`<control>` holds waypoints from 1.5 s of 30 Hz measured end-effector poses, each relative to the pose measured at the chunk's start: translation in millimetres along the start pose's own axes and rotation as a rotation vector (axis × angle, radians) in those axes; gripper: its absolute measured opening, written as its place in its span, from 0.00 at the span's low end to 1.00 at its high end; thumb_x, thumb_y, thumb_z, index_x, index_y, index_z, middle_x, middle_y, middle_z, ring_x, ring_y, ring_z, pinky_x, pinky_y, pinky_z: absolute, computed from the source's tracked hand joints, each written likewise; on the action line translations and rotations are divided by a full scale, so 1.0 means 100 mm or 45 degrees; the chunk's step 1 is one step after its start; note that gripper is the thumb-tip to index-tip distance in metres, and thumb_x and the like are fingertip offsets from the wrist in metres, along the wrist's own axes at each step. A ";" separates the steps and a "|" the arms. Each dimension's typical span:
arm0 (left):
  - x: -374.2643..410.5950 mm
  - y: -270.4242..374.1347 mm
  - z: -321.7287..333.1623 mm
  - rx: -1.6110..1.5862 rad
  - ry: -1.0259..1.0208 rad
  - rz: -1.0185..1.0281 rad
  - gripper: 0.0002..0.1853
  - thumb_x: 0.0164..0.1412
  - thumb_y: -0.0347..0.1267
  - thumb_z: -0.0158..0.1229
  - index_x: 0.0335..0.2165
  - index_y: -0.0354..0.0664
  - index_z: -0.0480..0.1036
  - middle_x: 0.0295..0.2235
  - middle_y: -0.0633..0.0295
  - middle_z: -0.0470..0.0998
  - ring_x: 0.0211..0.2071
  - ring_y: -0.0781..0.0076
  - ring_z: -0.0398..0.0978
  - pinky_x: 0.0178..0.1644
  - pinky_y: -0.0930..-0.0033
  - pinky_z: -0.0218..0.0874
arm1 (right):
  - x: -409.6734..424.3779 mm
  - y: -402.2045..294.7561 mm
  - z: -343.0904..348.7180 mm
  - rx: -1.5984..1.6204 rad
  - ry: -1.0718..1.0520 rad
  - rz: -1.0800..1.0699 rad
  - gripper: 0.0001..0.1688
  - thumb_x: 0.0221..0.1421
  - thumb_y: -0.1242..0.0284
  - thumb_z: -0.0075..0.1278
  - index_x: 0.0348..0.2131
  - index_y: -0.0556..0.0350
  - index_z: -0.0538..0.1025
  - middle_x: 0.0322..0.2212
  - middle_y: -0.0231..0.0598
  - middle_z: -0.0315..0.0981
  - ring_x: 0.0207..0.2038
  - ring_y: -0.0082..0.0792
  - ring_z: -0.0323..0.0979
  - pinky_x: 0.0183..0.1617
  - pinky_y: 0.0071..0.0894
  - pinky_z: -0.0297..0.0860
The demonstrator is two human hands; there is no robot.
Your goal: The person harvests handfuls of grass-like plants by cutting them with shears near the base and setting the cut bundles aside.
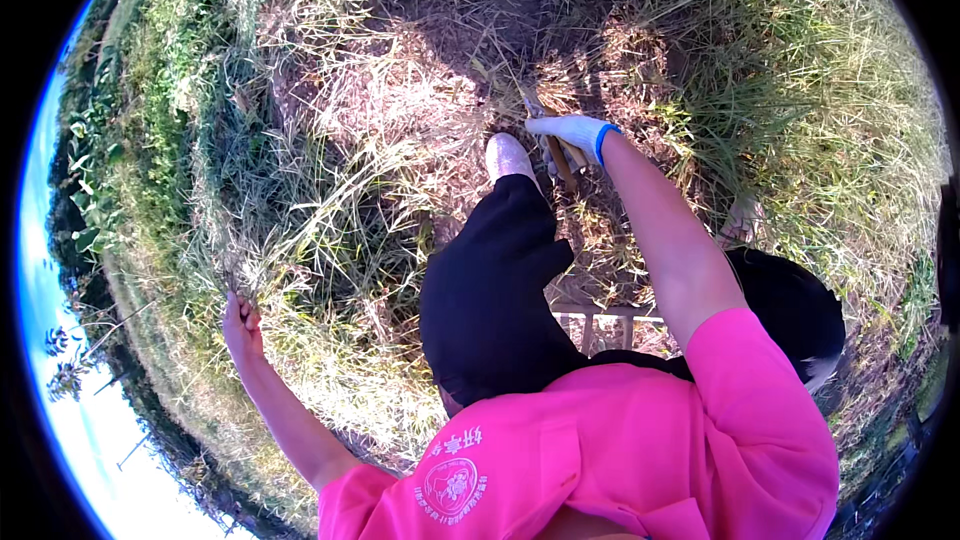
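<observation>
My bare left hand (244, 322) reaches far out to the left. Its fingers are curled round the end of a grass tuft (255, 274). A white knitted glove with a blue cuff covers my right hand (574, 133), which grips a wooden-handled hand tool (561, 163) close to the ground. A pale part of the tool (532, 101) points up into dry grass; whether it is a blade is hard to see. Just left of that hand is my light-coloured shoe (508, 155).
Long grass stands at the right (825, 90), and cut or dry stalks litter bare soil (420, 82) ahead. My other foot (742, 219) is at the right. Between my legs shows a pale slatted frame (607, 315). Leafy plants (90, 187) grow at the far left.
</observation>
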State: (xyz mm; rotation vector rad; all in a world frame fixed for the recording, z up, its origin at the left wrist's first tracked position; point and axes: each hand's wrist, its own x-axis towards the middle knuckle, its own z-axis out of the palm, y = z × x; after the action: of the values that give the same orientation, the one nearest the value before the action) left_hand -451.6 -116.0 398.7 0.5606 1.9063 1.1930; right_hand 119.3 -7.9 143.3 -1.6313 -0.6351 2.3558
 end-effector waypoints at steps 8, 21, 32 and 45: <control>-0.06 -0.18 -0.17 -0.113 0.042 -0.091 0.13 0.61 0.39 0.51 0.26 0.41 0.64 0.18 0.69 0.61 0.12 0.84 0.51 0.15 0.83 0.43 | 0.22 -0.39 0.02 -0.619 0.221 -0.071 0.31 0.45 0.48 0.54 0.25 0.62 0.75 0.23 0.43 0.74 0.23 0.34 0.72 0.29 0.34 0.68; 0.01 -0.66 -0.96 -0.578 0.124 -0.164 0.14 0.61 0.41 0.51 0.27 0.42 0.64 0.18 0.70 0.60 0.12 0.84 0.52 0.14 0.83 0.46 | -1.35 0.41 -0.49 -0.332 0.515 -0.143 0.28 0.46 0.49 0.54 0.27 0.59 0.75 0.19 0.36 0.71 0.22 0.29 0.70 0.28 0.30 0.67; -0.19 -2.00 -2.35 0.415 0.577 -0.688 0.13 0.61 0.43 0.46 0.31 0.45 0.66 0.20 0.66 0.68 0.21 0.76 0.67 0.22 0.73 0.58 | -4.25 0.57 -0.26 -0.411 1.221 -0.496 0.27 0.50 0.53 0.53 0.36 0.60 0.73 0.19 0.29 0.65 0.21 0.20 0.65 0.25 0.21 0.63; -0.25 -1.44 -2.36 1.492 0.893 -0.171 0.22 0.57 0.45 0.47 0.45 0.44 0.66 0.33 0.56 0.75 0.33 0.63 0.73 0.39 0.59 0.60 | -5.77 1.82 -0.27 0.104 1.655 -0.826 0.19 0.52 0.59 0.53 0.32 0.58 0.73 0.22 0.28 0.67 0.25 0.19 0.65 0.30 0.21 0.61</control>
State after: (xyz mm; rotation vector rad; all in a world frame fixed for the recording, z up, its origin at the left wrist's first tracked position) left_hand -622.4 -325.6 335.5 0.6020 3.1338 0.0134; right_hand 370.1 -395.5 535.2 -2.0151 -0.5744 0.6030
